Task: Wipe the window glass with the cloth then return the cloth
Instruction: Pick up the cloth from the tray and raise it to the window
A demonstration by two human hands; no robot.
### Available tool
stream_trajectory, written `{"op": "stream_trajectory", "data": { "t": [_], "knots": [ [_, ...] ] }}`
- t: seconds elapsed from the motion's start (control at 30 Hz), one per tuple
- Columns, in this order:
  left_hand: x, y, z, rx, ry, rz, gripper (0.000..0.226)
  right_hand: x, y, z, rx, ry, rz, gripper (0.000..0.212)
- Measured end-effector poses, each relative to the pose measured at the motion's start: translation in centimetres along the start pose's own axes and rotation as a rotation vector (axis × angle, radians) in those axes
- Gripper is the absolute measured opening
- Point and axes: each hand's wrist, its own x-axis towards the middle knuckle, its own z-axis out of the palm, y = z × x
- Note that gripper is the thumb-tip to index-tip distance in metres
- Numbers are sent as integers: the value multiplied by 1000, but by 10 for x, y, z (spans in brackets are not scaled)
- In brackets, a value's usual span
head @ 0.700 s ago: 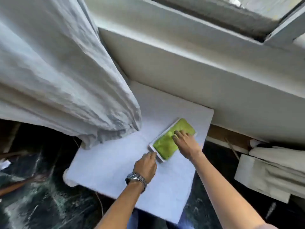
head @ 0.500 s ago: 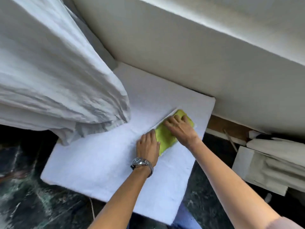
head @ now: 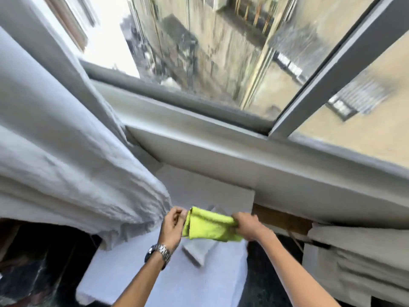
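A folded lime-green cloth [head: 210,227] hangs in the air between my two hands, above a small white tray [head: 197,251] on the white-covered table [head: 188,282]. My left hand [head: 171,227], with a metal watch on its wrist, pinches the cloth's left end. My right hand [head: 249,226] grips its right end. The window glass [head: 210,52] fills the top of the view behind a grey frame [head: 327,72], well above and beyond the cloth. A wide pale sill [head: 221,156] runs under the glass.
A bunched white curtain [head: 66,169] hangs at the left, its lower fold close to my left hand. Folded white fabric [head: 358,269] lies low at the right. Dark floor [head: 44,273] shows on both sides of the table.
Both hands have lifted the cloth off the tray and now hold it stretched between them. The view has swung up from the table to the window.
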Motion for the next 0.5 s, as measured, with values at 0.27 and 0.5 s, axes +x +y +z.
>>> {"op": "stream_trajectory", "data": {
  "t": [0.27, 0.5],
  "knots": [
    [-55, 244, -46, -150, -159, 197, 73, -176, -61, -161, 479, 383, -215, 36],
    [-103, 397, -88, 57, -10, 607, 24, -326, -83, -324, 596, 745, -373, 26]
  ]
}}
